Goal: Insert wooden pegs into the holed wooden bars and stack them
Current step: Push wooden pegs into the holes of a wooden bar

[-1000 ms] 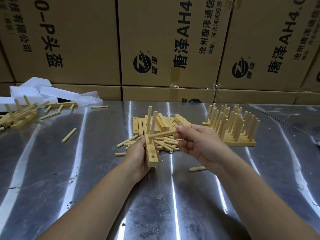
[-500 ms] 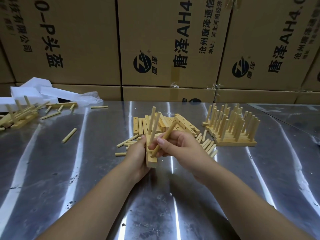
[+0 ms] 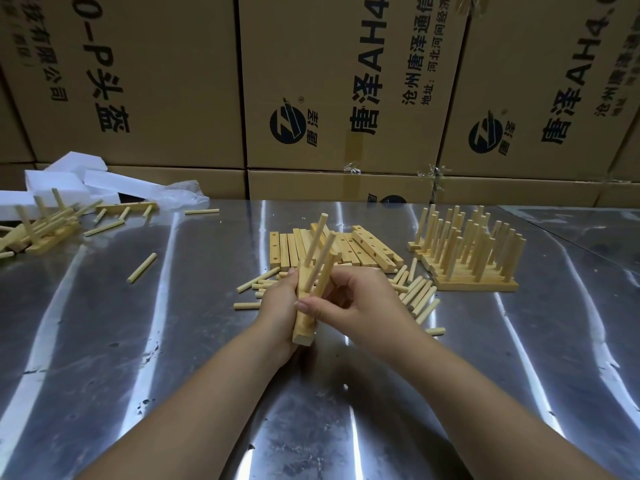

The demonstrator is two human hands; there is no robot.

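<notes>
- Over the middle of the steel table (image 3: 138,341), both hands meet on one holed bar (image 3: 304,329). It looks lifted off the surface, its long axis running away from the person with the near end lowest.
- On the left side, the left hand (image 3: 277,313) wraps the bar, fingers curled round it. That's the steadying hand.
- From the right comes the right hand (image 3: 363,303), fingers pinching a third peg (image 3: 325,273) low on its shaft, thumb lying across the bar's top face.
- Farther along, two pegs (image 3: 317,242) already stand in their holes, leaning away and to the right. The third sits just nearer than them, roughly parallel.
- Is its tip fully home? Cannot tell; the fingers hide the hole.
- Now the key relation: the peg's axis crosses the bar's, so the push should go down along the peg into the bar, against the left palm.
- The bar's near end looks unfilled, so more holes probably wait closer to the person.
- For supplies, loose pegs (image 3: 417,297) lie just right of the right hand, spare bars (image 3: 346,247) sit beyond, and the finished stack (image 3: 467,265) is off to the right.
</notes>
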